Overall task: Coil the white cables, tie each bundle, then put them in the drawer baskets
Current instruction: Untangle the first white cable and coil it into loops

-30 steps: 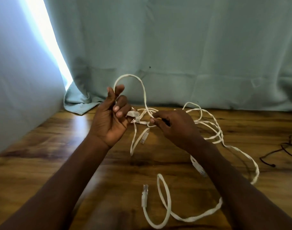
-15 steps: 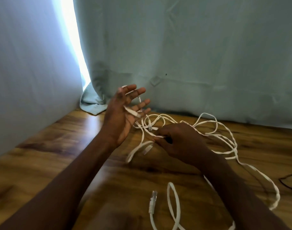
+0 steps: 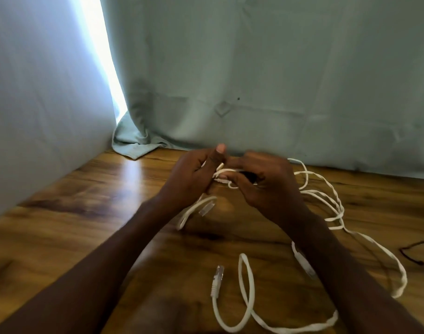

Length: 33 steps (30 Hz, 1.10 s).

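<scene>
A long flat white cable sprawls in loose loops over the wooden table. My left hand and my right hand meet above the table's far middle, and both curl round a small gathered bunch of the cable's strands between them. One clear plug dangles just below the left hand. Another plug end lies near the front, beside a loop of cable. A third connector shows under my right forearm.
A pale green curtain hangs behind the table, with its hem bunched at the far left corner. A light wall borders the left side. A thin dark cord lies at the right edge.
My left hand was spread open with the cable draped over it; it has closed and dropped onto the strands beside the right hand. The raised loop has come down.
</scene>
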Tool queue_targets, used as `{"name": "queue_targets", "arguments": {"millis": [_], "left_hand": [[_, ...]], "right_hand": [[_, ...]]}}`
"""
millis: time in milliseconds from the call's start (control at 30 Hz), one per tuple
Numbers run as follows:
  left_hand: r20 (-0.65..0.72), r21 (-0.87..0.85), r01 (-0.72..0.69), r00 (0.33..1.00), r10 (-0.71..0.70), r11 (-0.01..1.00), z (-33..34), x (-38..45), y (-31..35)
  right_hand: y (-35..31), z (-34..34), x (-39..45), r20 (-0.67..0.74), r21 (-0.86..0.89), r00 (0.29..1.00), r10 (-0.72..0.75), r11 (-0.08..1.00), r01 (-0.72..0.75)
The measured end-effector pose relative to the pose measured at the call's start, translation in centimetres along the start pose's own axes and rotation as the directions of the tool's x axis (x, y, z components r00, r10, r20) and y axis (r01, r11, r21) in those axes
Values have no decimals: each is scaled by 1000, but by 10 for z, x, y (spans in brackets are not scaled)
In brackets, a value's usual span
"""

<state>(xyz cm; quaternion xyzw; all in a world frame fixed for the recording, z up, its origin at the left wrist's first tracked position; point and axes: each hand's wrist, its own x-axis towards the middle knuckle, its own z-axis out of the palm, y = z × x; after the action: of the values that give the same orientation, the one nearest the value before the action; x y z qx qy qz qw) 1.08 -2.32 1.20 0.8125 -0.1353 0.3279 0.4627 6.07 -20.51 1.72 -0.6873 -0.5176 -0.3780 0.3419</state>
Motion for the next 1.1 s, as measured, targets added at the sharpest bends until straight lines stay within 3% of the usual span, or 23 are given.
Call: {"name": "queue_targets", "arguments": {"millis": [167, 367, 400, 533, 600, 700, 767, 867, 967, 1033, 1100], "left_hand": [[184, -237, 145, 978, -102, 961, -8, 0, 8], [473, -363, 356, 866, -159, 861, -13, 0, 14], [538, -437, 428, 829, -152, 791, -13, 0, 16], [707, -668, 669, 708, -4, 326, -14, 4, 26], [699, -709, 677, 712, 70, 199, -13, 5, 27], [623, -779, 626, 773, 118, 11, -15, 5, 27], [573, -804, 587, 808, 140, -96, -18, 5, 27], [572, -801, 589, 806, 152, -108, -18, 5, 29], [624, -780, 626, 772, 123, 26, -9, 0, 33], [637, -769, 638, 760, 132, 40, -3, -2, 35], [597, -798, 603, 792, 132, -7, -2, 0, 35]], "right_hand": [[-3, -5, 3, -174, -35, 984, 21, 999, -27], [3, -12, 2, -293, 17, 940, 176, 984, -179], [6, -13, 2, -299, 42, 929, 217, 976, -214], [16, -12, 1, -206, 157, 886, 415, 908, -389], [15, -6, 0, -69, 199, 882, 465, 873, -445], [15, 6, -3, 138, 316, 825, 547, 765, -561], [17, 9, -5, 163, 297, 790, 591, 734, -611], [21, 5, -3, -23, 190, 782, 623, 771, -608], [26, -9, -1, -203, 154, 763, 614, 790, -594], [31, -16, -1, -222, 170, 744, 630, 776, -607], [33, -17, -3, -140, 167, 753, 643, 765, -622]]}}
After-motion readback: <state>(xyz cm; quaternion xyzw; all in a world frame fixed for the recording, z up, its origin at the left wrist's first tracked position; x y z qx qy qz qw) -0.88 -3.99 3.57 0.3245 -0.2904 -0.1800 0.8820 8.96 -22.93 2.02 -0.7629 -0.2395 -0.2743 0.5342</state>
